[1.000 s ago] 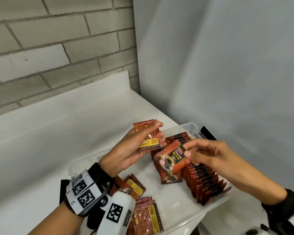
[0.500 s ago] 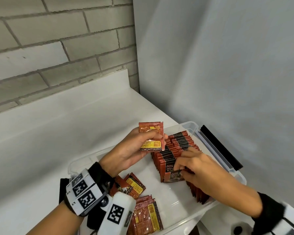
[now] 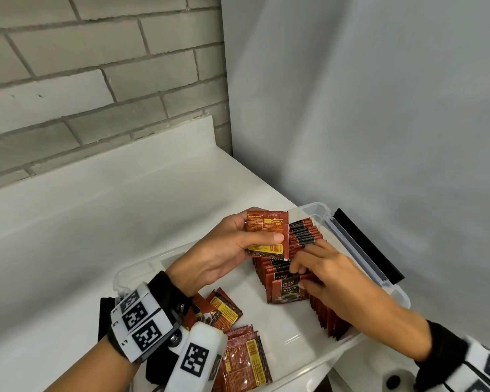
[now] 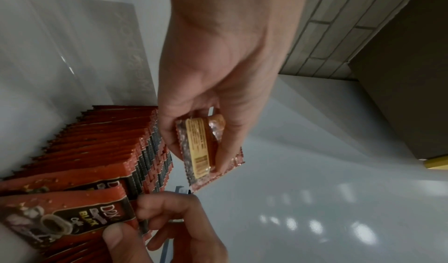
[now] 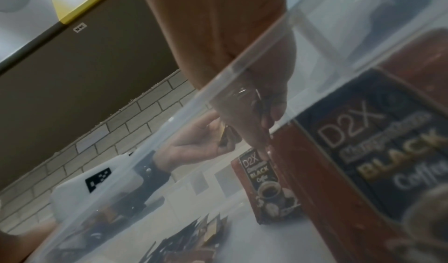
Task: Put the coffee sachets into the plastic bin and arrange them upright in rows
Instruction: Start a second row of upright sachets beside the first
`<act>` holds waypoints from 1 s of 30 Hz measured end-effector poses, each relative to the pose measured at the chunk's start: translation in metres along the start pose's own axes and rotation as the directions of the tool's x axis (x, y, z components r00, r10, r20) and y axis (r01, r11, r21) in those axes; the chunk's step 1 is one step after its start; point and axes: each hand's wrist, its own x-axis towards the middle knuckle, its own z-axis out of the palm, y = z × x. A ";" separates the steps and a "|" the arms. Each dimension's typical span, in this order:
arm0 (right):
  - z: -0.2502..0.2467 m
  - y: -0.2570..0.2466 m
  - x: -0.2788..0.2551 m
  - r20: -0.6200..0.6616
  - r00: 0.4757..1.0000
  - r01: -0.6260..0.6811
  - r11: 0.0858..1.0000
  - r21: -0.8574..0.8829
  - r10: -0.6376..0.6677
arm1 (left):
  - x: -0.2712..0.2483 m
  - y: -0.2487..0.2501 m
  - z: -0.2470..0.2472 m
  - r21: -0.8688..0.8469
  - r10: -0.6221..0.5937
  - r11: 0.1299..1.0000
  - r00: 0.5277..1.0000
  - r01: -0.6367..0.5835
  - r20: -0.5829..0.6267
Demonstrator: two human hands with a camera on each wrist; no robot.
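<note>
A clear plastic bin [image 3: 401,296] stands on the white counter. Along its right side runs a row of upright red coffee sachets [image 3: 304,233], also seen in the left wrist view [image 4: 109,142]. My right hand [image 3: 299,277] pinches the top of the front sachet [image 3: 287,291] of that row; the thumb lies on its printed face [image 4: 65,219]. Through the bin wall the same sachet [image 5: 265,182] shows standing upright. My left hand [image 3: 263,236] holds a few sachets [image 3: 266,224] upright above the row's far end, thumb across their face [image 4: 201,148].
Loose sachets lie flat on the bin floor near my left wrist [image 3: 225,309] and at the near edge [image 3: 244,360]. A black strip [image 3: 365,244] lies along the bin's right rim. A grey wall stands close on the right, a brick wall behind.
My right hand brought a sachet down from the air to the front of the row and still grips it there. The left hand tilted its sachets more upright.
</note>
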 end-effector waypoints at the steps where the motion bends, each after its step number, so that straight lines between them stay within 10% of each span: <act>1: -0.002 0.000 0.000 0.026 1.000 -0.019 0.999 0.027 0.018 | 0.000 0.000 0.000 0.003 0.006 1.000 1.000 -0.006 0.010; 6: -0.021 -0.005 -0.001 0.166 0.967 -0.236 0.921 0.310 0.192 | -0.001 0.000 0.000 0.006 0.038 0.999 0.996 -0.039 0.076; 13: -0.027 -0.021 0.005 0.111 0.937 -0.243 0.387 0.890 0.332 | -0.004 0.000 0.000 0.037 0.084 0.995 0.984 -0.091 0.155; 16: -0.030 -0.024 0.005 0.045 0.914 -0.179 0.302 0.936 0.403 | -0.006 0.001 0.002 0.063 0.103 0.991 0.979 -0.115 0.174; 24: -0.036 -0.012 0.003 -0.304 0.806 -0.063 0.585 0.809 0.508 | 0.001 0.003 0.003 -0.250 -0.046 0.967 0.999 0.045 0.002; 30: -0.027 -0.015 -0.009 -0.298 0.883 -0.102 0.770 0.630 0.362 | -0.002 0.005 0.001 -0.050 0.007 0.999 0.999 -0.005 0.033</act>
